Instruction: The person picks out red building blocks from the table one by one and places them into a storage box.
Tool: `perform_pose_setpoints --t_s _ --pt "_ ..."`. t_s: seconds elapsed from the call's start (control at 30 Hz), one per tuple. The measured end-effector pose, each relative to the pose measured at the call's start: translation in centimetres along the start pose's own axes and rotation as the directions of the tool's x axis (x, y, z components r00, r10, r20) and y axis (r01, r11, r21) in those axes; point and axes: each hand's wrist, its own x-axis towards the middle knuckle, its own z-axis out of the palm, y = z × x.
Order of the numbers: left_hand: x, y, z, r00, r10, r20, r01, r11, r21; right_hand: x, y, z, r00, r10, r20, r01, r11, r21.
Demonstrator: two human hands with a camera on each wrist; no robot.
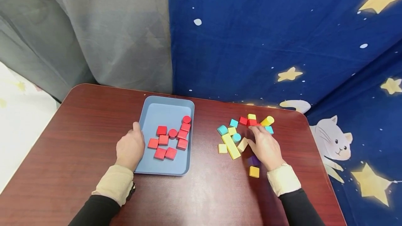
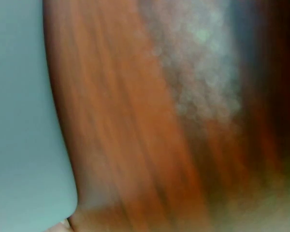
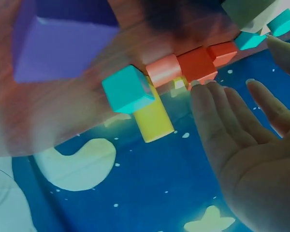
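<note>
My left hand (image 1: 130, 147) grips the left rim of a blue-grey plastic tray (image 1: 147, 165); part of its wall (image 2: 24, 116) fills the left side of the left wrist view. Inside the tray lie several red blocks, such as a red cube (image 1: 163, 140) and a red cylinder (image 1: 172, 134). Over the loose blocks at the right, my right hand (image 1: 266, 146) reaches with extended fingers. Its fingertips are right at a red cube (image 3: 197, 65), beside a red cylinder (image 3: 164, 70). A natural wood block (image 1: 243, 144) lies close to the thumb.
Around the right hand are a long yellow block (image 1: 231, 146), a standing yellow cylinder (image 1: 267, 120), a teal cylinder (image 1: 236, 137), a purple block (image 3: 63, 48) and an orange-yellow cube (image 1: 254, 172). A blue star-printed curtain (image 1: 235, 44) hangs behind the brown table (image 1: 216, 194).
</note>
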Motion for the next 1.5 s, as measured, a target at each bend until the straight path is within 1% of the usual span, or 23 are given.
perform_pose_setpoints --t_s 0.13,0.2,0.3,0.5,0.67,0.73,1.0,1.3,1.5 --pt "-0.1 -0.5 -0.4 1.000 -0.007 0.012 0.007 1.000 0.012 1.0 -0.5 0.4 0.999 0.012 0.040 -0.011 1.000 -0.015" --pt "-0.2 -0.8 -0.6 1.000 -0.009 0.013 0.009 1.000 0.017 1.5 -0.6 0.8 0.999 0.014 0.047 -0.013 1.000 -0.019" --pt "-0.2 -1.0 -0.7 1.000 -0.001 0.002 0.001 1.000 0.016 2.2 -0.3 1.4 1.000 0.012 0.018 -0.011 1.000 -0.021" --pt "-0.2 -0.7 -0.2 1.000 0.008 -0.016 -0.007 1.000 0.009 3.1 1.0 2.3 0.998 0.014 -0.063 -0.015 1.000 -0.016" --pt "-0.2 -0.7 -0.4 1.000 0.001 0.006 -0.001 1.000 0.006 3.9 1.6 2.6 0.995 -0.012 -0.095 0.011 1.000 -0.015" --pt "-0.2 -0.7 -0.5 1.000 -0.002 0.013 0.002 1.000 0.004 4.0 1.7 2.6 0.996 -0.016 -0.089 0.014 1.000 -0.020" --pt "0.0 -0.4 -0.3 1.000 0.002 0.002 -0.002 1.000 -0.001 4.2 2.2 2.5 0.999 -0.013 -0.050 0.010 0.998 -0.058" --pt "0.2 -0.2 0.0 1.000 0.007 -0.009 -0.007 1.000 -0.004 4.3 2.5 2.7 0.999 -0.017 -0.050 0.012 0.994 -0.106" --pt "0.1 0.1 0.1 1.000 0.009 -0.007 -0.009 1.000 -0.010 4.4 2.6 2.8 1.000 0.001 -0.025 -0.004 0.991 -0.135"
